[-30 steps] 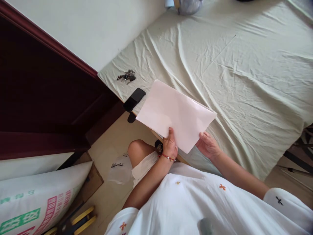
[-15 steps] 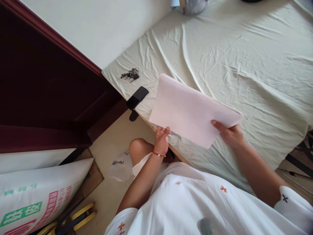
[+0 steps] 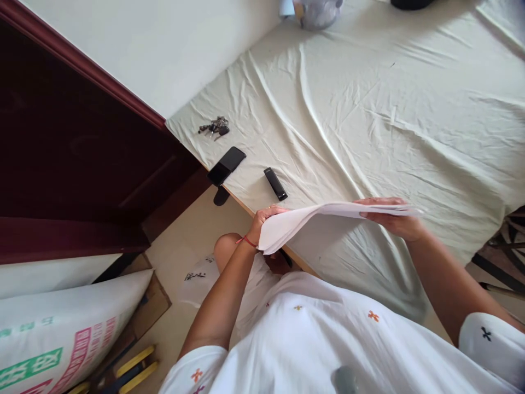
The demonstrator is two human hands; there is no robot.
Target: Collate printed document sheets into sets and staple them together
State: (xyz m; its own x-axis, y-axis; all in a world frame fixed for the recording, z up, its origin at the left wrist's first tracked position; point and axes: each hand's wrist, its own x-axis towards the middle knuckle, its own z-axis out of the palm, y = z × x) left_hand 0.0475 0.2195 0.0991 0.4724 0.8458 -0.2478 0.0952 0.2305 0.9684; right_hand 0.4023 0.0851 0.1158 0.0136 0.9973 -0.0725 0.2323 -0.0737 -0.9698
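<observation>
A stack of white paper point(image 3: 303, 217) is held up edge-on above the front of the cloth-covered table, bent in a curve. My right hand point(image 3: 388, 216) grips its right end, thumb on the near side and fingers behind. At the left end my left hand point(image 3: 264, 219) is closed around the sheets, with part of the fingers hidden behind them. Just beyond the paper lies a small black stapler-like object point(image 3: 275, 183) on the cloth.
To the left on the table point(image 3: 344, 109) are a black phone point(image 3: 227, 166) and a bunch of keys point(image 3: 215, 127). A plastic-wrapped item point(image 3: 318, 12) stands at the back. A printed white sack point(image 3: 74, 323) leans at lower left, near a dark red door point(image 3: 82, 126).
The stack has tipped from facing me to edge-on and now curves. My left hand has taken hold of its left end. The small black object has come into view.
</observation>
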